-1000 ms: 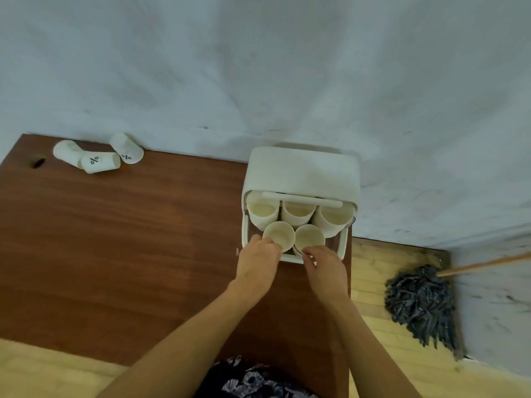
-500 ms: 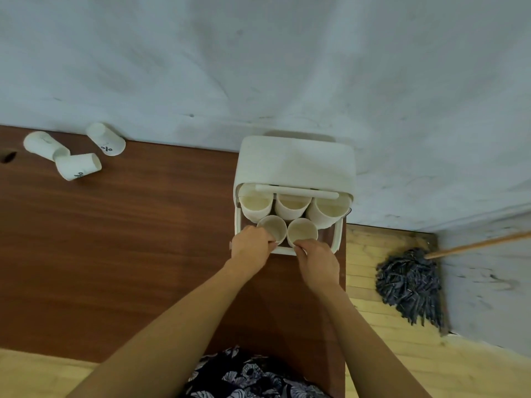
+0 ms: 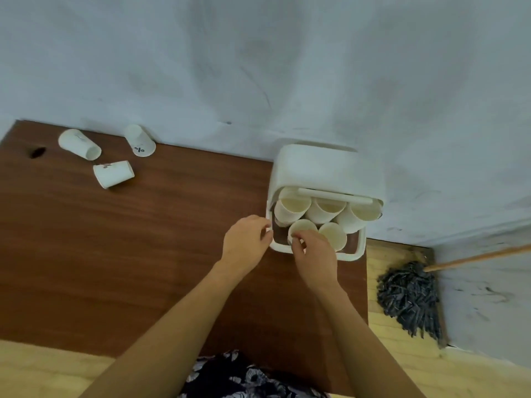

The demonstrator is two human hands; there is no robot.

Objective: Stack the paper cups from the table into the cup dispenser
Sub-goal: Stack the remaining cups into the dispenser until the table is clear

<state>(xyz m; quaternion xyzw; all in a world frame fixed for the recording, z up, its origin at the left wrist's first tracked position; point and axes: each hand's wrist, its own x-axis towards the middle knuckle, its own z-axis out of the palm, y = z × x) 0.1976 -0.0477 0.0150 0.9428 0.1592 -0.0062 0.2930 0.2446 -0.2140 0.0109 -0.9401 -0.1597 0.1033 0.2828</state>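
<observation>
The right hand [image 3: 311,251] is pinching the rim of a paper cup [image 3: 301,228] in the front row of the cup dispenser [image 3: 327,170]. The left hand [image 3: 247,242] is sitting just beside the dispenser's left wall with its fingers loosely curled, and it is holding nothing.

The dispenser is standing at the back right corner of the tabletop [image 3: 143,239], and five cup stacks are showing inside it. Three loose cups [image 3: 113,173] are lying on their sides near the back left corner.

These cups are probably very light and thin, so a hard squeeze could be crushing them. Holding the rim or the sides gently looks best.

One loose cup is showing a "%" mark [image 3: 139,149]. The other cups have small marks too blurry to read.
</observation>
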